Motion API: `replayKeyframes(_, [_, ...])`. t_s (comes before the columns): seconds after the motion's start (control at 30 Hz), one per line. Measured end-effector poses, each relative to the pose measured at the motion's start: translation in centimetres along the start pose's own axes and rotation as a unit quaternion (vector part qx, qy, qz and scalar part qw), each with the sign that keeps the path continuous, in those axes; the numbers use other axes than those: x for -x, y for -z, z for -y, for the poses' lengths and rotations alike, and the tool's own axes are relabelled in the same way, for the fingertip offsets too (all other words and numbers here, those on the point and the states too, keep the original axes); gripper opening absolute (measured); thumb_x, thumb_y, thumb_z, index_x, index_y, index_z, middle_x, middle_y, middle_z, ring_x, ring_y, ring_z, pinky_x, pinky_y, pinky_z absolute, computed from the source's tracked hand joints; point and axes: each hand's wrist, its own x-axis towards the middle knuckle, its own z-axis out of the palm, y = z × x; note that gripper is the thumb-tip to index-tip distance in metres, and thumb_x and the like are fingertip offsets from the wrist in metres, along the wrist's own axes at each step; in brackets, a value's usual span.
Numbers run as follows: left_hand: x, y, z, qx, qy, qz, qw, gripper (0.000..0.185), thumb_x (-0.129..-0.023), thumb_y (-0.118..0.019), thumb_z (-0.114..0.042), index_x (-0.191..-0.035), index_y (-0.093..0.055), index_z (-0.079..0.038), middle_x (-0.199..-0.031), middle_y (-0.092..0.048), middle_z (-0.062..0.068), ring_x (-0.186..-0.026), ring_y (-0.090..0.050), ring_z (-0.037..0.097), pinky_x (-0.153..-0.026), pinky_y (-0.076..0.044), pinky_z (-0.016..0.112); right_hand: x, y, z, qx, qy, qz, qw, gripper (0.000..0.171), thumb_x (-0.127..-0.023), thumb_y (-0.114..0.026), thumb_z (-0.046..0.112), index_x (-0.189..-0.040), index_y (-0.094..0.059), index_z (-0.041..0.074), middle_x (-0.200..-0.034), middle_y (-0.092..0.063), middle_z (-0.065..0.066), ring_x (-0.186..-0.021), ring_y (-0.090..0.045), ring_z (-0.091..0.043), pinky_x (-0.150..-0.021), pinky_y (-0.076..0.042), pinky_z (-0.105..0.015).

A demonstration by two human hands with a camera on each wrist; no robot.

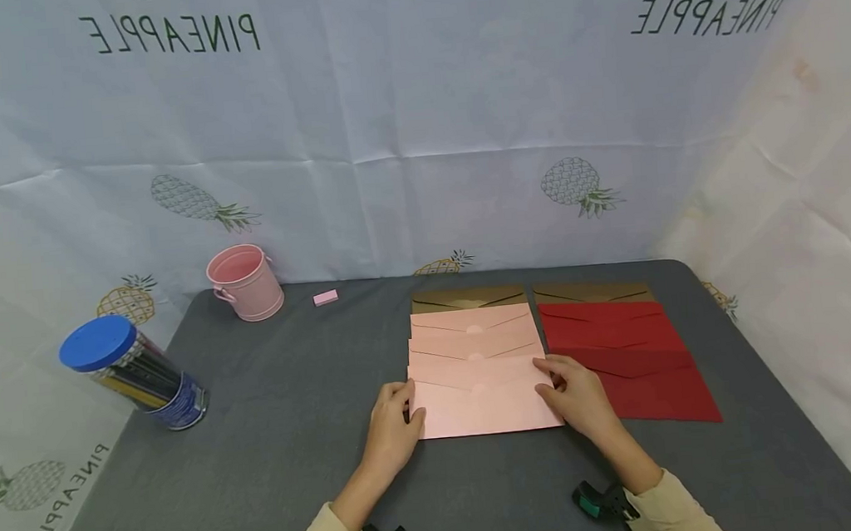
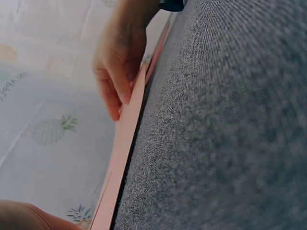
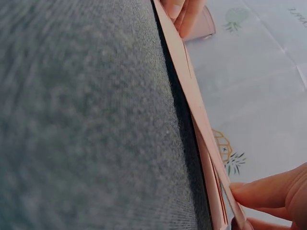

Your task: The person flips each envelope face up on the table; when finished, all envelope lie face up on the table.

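Note:
A pink envelope (image 1: 485, 407) lies frontmost in an overlapping column, its front edge slightly raised off the dark cloth in the wrist views. My left hand (image 1: 393, 429) holds its left edge, thumb on the near side and fingers farther up. At the opposite edge, my right hand (image 1: 576, 394) pinches the paper between thumb and fingers; the right wrist view shows the thumb (image 3: 264, 191) on its face. Two more pink envelopes (image 1: 471, 320) show behind it, flaps visible. To the right, red envelopes (image 1: 668, 396) overlap in their own column, close beside my right hand.
Brown-gold envelopes (image 1: 465, 294) lie behind both columns. Toward the back left stand a pink bucket (image 1: 257, 291) and a small pink block (image 1: 325, 297). A clear blue-lidded jar (image 1: 137, 371) of dark and yellow sticks stands at the left edge. A pineapple-print cloth (image 1: 382, 94) hangs behind the table.

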Motion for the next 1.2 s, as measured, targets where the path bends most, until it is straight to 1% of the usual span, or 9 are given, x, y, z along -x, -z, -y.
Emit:
replayKeyframes(0.17, [0.1,0.0,0.3,0.004,0.003,0.002,1.0,0.047,-0.082,-0.067,0.0,-0.127,-0.055,0.008,-0.115,-0.054,0.017,-0.095,-0.058,0.025,-0.079,-0.052,0.038,0.1,-0.5,0.0,0.01,0.004,-0.007,1.0,0.04,-0.079,-0.072,0.006,-0.119,-0.066,0.001,-0.122,-0.06,-0.023,-0.068,-0.051,-0.012,-0.057,-0.041,-0.02])
replayKeyframes(0.4, [0.0,0.1,0.6,0.016,0.001,0.001,0.9999,0.048,-0.081,-0.069,0.001,-0.126,-0.056,0.009,-0.115,-0.054,0.017,-0.095,-0.058,0.024,-0.08,-0.053,0.039,0.1,-0.9,0.0,0.024,0.019,-0.027,0.999,0.04,-0.077,-0.074,0.005,-0.116,-0.067,0.0,-0.118,-0.062,-0.024,-0.07,-0.053,-0.014,-0.059,-0.042,-0.023])
replayKeyframes(0.67, [0.1,0.2,0.9,0.017,0.003,-0.005,0.9998,0.048,-0.08,-0.07,0.001,-0.126,-0.056,0.01,-0.115,-0.054,0.018,-0.096,-0.06,0.026,-0.082,-0.053,0.039,0.0,-1.2,0.2,0.022,0.009,-0.013,1.0,0.04,-0.079,-0.072,0.007,-0.119,-0.066,0.001,-0.122,-0.06,-0.024,-0.073,-0.054,-0.016,-0.061,-0.044,-0.026])
replayKeyframes(0.9, [0.1,0.1,0.9,0.001,0.002,-0.017,0.9998,0.043,-0.079,-0.07,0.003,-0.12,-0.06,0.01,-0.115,-0.055,0.018,-0.096,-0.06,0.025,-0.081,-0.053,0.039,0.1,-1.5,0.2,0.023,0.019,-0.013,0.999,0.04,-0.079,-0.073,0.006,-0.118,-0.066,0.001,-0.121,-0.06,-0.025,-0.075,-0.054,-0.017,-0.062,-0.045,-0.028])
replayKeyframes(1.0, [0.1,0.1,0.9,-0.001,0.001,-0.018,0.9998,0.043,-0.078,-0.071,0.003,-0.119,-0.06,0.01,-0.115,-0.055,0.018,-0.096,-0.06,0.024,-0.081,-0.053,0.039,0.2,-1.5,0.1,0.033,0.023,-0.016,0.999,0.04,-0.079,-0.072,0.005,-0.118,-0.066,0.001,-0.121,-0.06,-0.026,-0.078,-0.055,-0.021,-0.063,-0.046,-0.032])
replayKeyframes(1.03, [0.1,0.1,0.9,0.0,0.002,-0.018,0.9998,0.043,-0.078,-0.071,0.003,-0.119,-0.06,0.01,-0.115,-0.055,0.018,-0.096,-0.06,0.024,-0.081,-0.053,0.039,0.2,-1.6,0.1,0.039,0.026,-0.018,0.999,0.04,-0.079,-0.072,0.005,-0.118,-0.066,0.001,-0.12,-0.061,-0.026,-0.081,-0.057,-0.024,-0.068,-0.048,-0.035])
replayKeyframes(1.2, [0.2,0.0,1.1,0.011,0.001,-0.01,0.9999,0.044,-0.079,-0.07,0.003,-0.121,-0.059,0.011,-0.117,-0.054,0.018,-0.098,-0.06,0.024,-0.083,-0.053,0.039,0.4,-1.8,0.1,0.064,0.035,-0.026,0.997,0.038,-0.078,-0.072,0.005,-0.115,-0.067,-0.003,-0.123,-0.059,-0.026,-0.098,-0.057,-0.037,-0.079,-0.048,-0.049])
